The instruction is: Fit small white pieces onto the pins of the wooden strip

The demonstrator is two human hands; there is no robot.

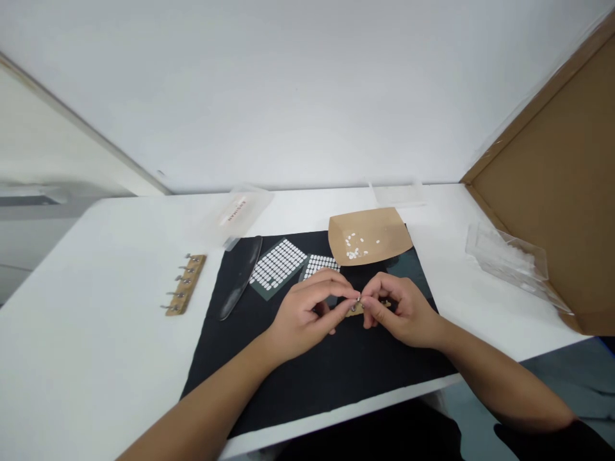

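Observation:
Above the black mat (307,384), my left hand (307,314) and my right hand (406,314) meet fingertip to fingertip. Each one is closed in a pinch of thumb and index finger around a tiny light-coloured piece (359,298), too small to name. Directly beneath the fingers lies a wooden strip with metal fittings (354,312), mostly covered by my right hand. Behind my left hand are a sheet of white oval stickers (278,264) and a second such sheet (319,262), partly hidden. A brown paper tray (384,230) with loose white ovals sits beyond my hands.
A dark curved, flat object (240,282) rests at the mat's left edge. Further left stands another wooden strip with several metal fittings (185,286). A printed plastic bag (243,214) lies behind. Clear plastic boxes (507,259) and a cardboard panel (552,186) occupy the right side.

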